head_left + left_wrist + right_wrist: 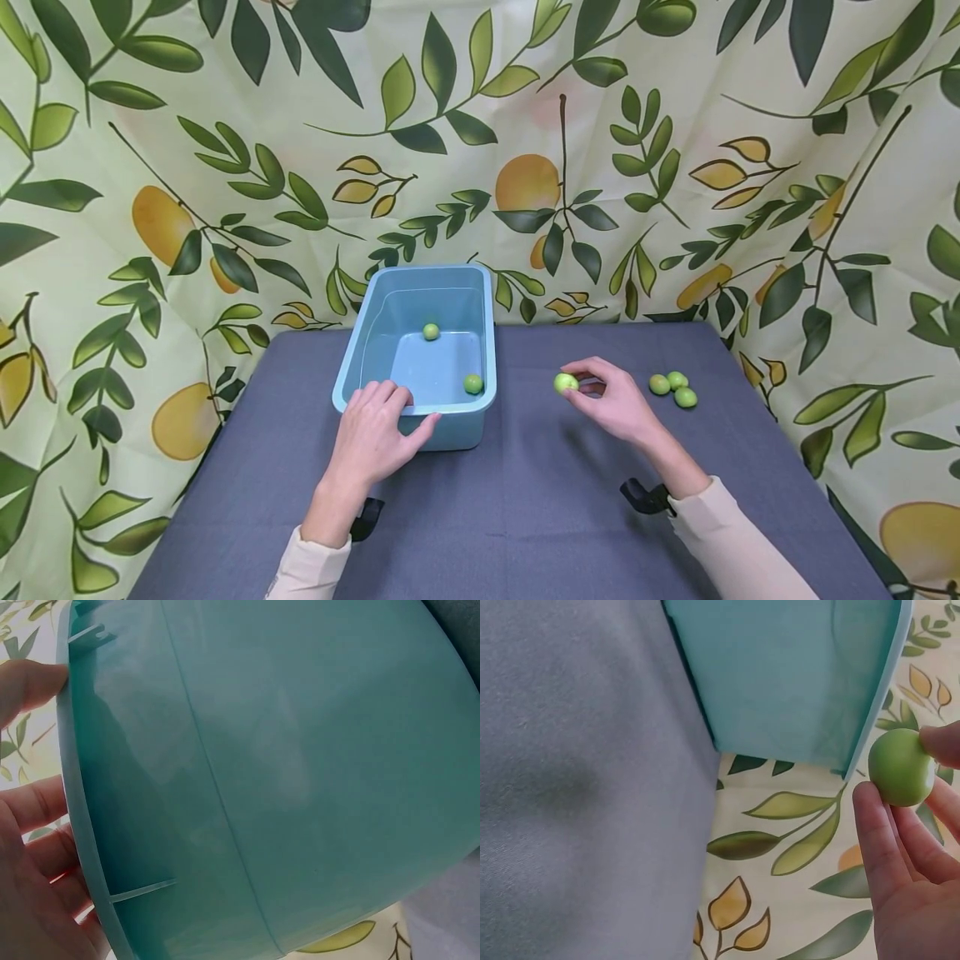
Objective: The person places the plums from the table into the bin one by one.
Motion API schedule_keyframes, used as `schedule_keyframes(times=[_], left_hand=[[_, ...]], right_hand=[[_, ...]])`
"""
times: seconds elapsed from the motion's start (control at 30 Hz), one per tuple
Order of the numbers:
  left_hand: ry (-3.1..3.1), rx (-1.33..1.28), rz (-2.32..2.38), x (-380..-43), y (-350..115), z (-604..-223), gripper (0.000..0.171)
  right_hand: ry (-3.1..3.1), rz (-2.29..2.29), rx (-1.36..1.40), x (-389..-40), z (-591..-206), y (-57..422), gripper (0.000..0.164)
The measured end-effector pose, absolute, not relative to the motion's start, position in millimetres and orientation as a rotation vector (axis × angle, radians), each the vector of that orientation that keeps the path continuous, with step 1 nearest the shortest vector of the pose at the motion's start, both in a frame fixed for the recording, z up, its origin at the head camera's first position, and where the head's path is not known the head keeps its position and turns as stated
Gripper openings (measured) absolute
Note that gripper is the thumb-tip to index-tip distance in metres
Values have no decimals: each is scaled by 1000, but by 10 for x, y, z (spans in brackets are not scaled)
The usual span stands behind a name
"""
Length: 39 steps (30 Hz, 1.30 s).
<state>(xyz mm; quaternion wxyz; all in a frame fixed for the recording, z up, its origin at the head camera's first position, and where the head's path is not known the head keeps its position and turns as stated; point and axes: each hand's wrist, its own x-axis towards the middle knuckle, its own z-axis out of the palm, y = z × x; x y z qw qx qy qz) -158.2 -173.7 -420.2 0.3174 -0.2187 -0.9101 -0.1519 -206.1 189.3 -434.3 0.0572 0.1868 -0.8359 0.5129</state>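
Observation:
A small, smooth, oval green fruit point(901, 767) is pinched between the thumb and fingertips of my right hand point(611, 398), above the table to the right of a blue plastic basin point(487, 333). My left hand point(375, 433) grips the basin's near rim, its fingers over the edge and its thumb lying along it. In the left wrist view, the fingers point(52, 851) are partly hidden behind the rim. Inside the basin lie two more green fruits, one toward the far end point(431, 332) and one in the near right corner point(472, 384).
Three green fruits point(677, 380) sit close together on the right of the table, beyond the right hand. A dark grey-blue cloth covers the table point(555, 517). Leaf-and-fruit printed fabric point(450, 183) hangs behind it and along both sides.

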Motion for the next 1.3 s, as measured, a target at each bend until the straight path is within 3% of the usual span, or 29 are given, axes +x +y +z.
schedule_keyframes(times=[1.3], left_hand=[[-2427, -558, -377, -1564, -1731, -4203, 35]], right_hand=[[-2387, 1644, 729, -2110, -3970, 1510, 30]])
